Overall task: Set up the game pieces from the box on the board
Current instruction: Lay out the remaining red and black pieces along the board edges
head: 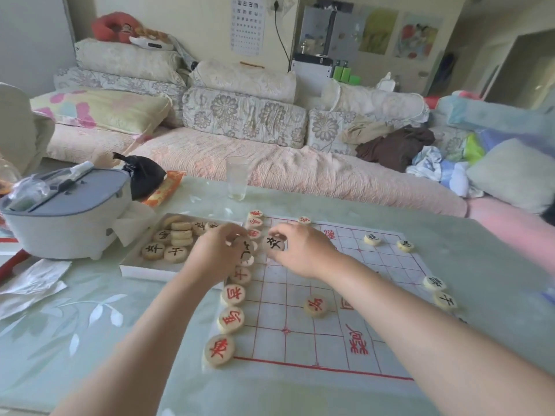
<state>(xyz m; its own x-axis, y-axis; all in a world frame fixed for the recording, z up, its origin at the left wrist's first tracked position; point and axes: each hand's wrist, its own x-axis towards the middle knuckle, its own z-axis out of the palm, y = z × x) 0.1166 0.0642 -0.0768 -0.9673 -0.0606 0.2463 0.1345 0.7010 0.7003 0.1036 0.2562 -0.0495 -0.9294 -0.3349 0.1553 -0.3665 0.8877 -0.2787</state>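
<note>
Along the board's [303, 346] left edge a red row [231, 319] is laid, few black pieces [372, 239] are placed, many are left in the box [141, 270], and one each is pinched in the fingers [232, 231] of the left hand [216, 250] and right hand [303, 250].

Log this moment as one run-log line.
stage: placing | left hand: holds black piece by red row | right hand: pinches second black piece at board | box: pieces remain
</note>
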